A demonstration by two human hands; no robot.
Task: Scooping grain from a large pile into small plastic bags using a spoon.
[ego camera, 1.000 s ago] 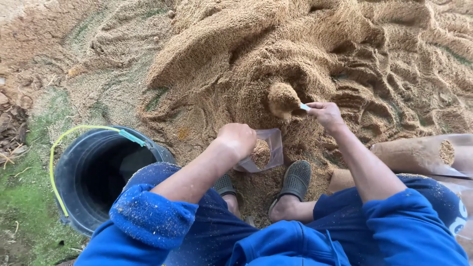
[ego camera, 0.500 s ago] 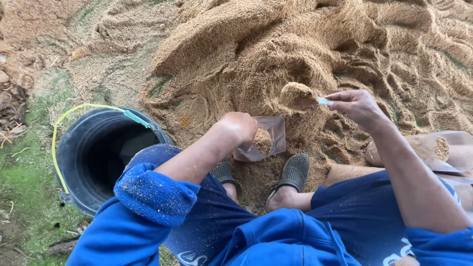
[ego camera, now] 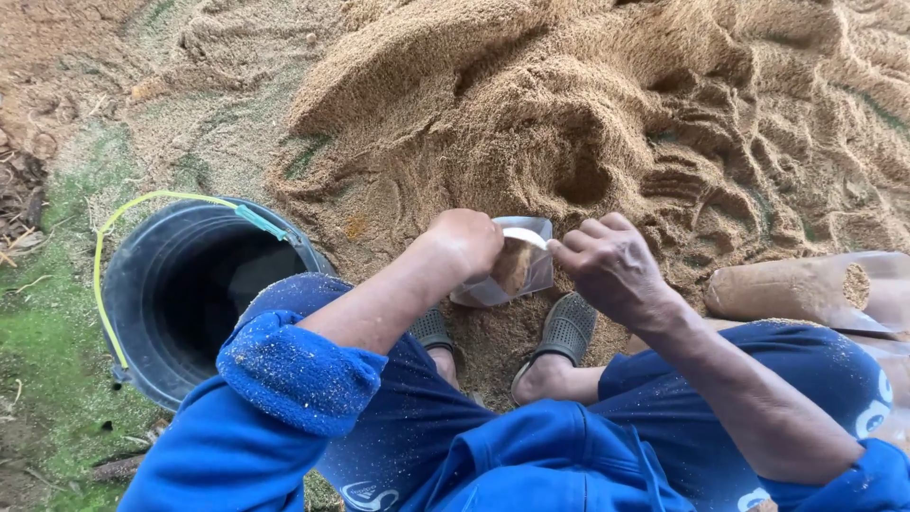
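A small clear plastic bag [ego camera: 512, 270], partly filled with tan sawdust-like husk, sits low in front of the squatting person, just above the two dark perforated rubber clogs [ego camera: 559, 337] and against the foot of the big heap of tan husk [ego camera: 569, 123]. The left hand [ego camera: 466, 242] is curled around the bag's left edge, fingers closed on the plastic. The right hand [ego camera: 611, 265] meets the bag's mouth from the right, its fingertips pinched on a thin pale strip at the bag's rim. A scooped hollow [ego camera: 580, 180] shows in the heap just beyond the bag. To the left stands a black round plastic bucket [ego camera: 142, 313] with a yellow-green wire handle, on mossy ground. At the right edge lies a filled clear plastic cylinder bag of husk [ego camera: 796, 289], on its side.
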